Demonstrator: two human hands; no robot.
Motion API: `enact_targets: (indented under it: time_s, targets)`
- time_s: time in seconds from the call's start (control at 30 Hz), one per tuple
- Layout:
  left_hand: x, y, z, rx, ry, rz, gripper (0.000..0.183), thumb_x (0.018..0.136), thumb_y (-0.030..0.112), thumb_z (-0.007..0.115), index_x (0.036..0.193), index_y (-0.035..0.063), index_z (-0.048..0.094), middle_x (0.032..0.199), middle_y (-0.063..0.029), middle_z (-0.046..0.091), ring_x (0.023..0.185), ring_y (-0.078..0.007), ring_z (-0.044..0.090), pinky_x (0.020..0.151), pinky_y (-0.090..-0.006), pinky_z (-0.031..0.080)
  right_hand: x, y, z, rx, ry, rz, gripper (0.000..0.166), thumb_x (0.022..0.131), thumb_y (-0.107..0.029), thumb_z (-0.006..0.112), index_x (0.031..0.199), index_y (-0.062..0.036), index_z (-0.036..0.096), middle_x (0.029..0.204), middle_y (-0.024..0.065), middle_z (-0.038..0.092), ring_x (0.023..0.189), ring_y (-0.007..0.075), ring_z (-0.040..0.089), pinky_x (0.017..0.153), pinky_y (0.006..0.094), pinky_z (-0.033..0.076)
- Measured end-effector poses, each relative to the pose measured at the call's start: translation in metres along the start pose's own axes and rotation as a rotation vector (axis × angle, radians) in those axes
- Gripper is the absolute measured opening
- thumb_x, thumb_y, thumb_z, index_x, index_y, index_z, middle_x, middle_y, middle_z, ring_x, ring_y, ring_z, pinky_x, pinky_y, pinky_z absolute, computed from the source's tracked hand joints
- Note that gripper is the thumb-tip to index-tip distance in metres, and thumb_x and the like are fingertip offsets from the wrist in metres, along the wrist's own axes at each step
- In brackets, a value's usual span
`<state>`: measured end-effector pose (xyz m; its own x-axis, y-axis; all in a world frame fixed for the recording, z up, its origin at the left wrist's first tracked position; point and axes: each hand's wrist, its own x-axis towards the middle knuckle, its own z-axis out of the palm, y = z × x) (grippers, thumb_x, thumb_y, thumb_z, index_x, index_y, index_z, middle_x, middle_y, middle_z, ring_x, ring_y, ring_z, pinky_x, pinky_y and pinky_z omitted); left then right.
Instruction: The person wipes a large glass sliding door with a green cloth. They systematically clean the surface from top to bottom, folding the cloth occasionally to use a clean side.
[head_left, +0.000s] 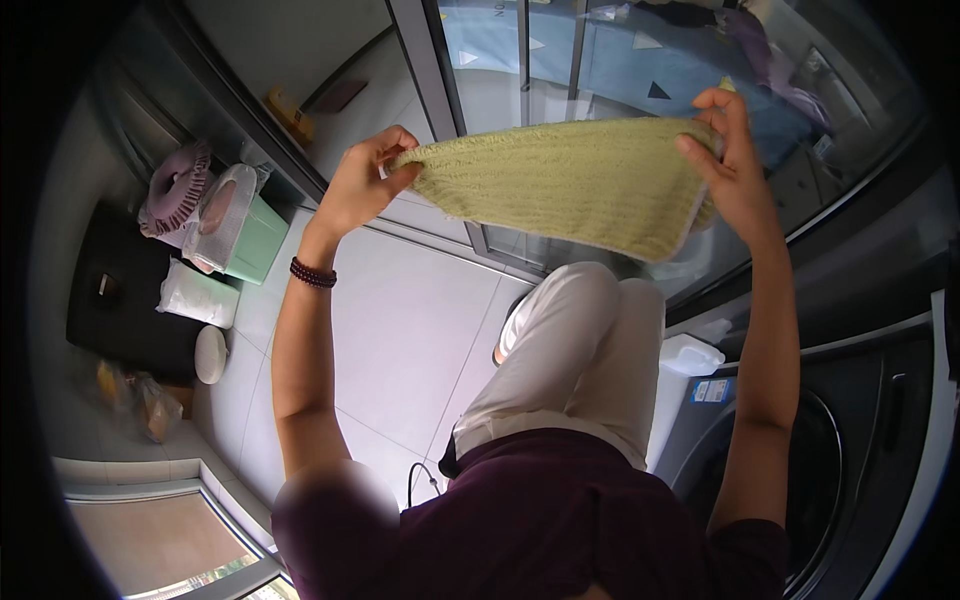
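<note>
A yellow-green terry cloth (555, 180) is stretched out in the air between my two hands, in front of a glass sliding door (555, 82). My left hand (367, 180) pinches its left end between thumb and fingers. At the opposite end my right hand (727, 157) grips the upper corner, with the thumb on the near face and some fingertips raised. The top edge is nearly straight, while the lower edge hangs and slants down to the right. What lies behind the cloth is hidden.
At the right stands a dark front-loading washing machine (810, 442), with a white plastic jug (690, 355) near it. Along the left are a mint-green bin (257, 238), a white plastic package (199, 294), a purple ruffled item (176, 187) and plastic bags (157, 405). Dark door frames cross ahead.
</note>
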<state>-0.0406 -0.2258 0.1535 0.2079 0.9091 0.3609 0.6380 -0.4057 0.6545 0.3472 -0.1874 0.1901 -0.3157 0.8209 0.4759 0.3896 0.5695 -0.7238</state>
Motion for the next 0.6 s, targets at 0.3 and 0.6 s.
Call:
enact_targets:
  time_s: [0.3, 0.6]
  targets:
    - [0.000, -0.011, -0.008, -0.422, 0.089, -0.020, 0.011, 0.089, 0.008, 0.066, 0.091, 0.0014, 0.057, 0.083, 0.0031, 0.055, 0.079, -0.0038, 0.048, 0.071, -0.0202, 0.040, -0.006, 0.049, 0.009, 0.100, 0.111, -0.076, 0.021, 0.083, -0.001, 0.064, 0.095, -0.0046, 0.046, 0.106, 0.0084, 0.062, 0.083, 0.0154, 0.057, 0.077, 0.0293, 0.047]
    - [-0.007, 0.007, -0.019, -0.590, 0.218, -0.002, 0.011, 0.089, 0.010, 0.066, 0.088, 0.0054, 0.056, 0.081, 0.0050, 0.056, 0.077, -0.0042, 0.050, 0.074, -0.0190, 0.040, -0.021, 0.022, 0.006, -0.154, 0.333, -0.395, 0.013, 0.086, -0.004, 0.062, 0.089, -0.0006, 0.050, 0.093, 0.0082, 0.065, 0.070, 0.0135, 0.053, 0.065, 0.0266, 0.044]
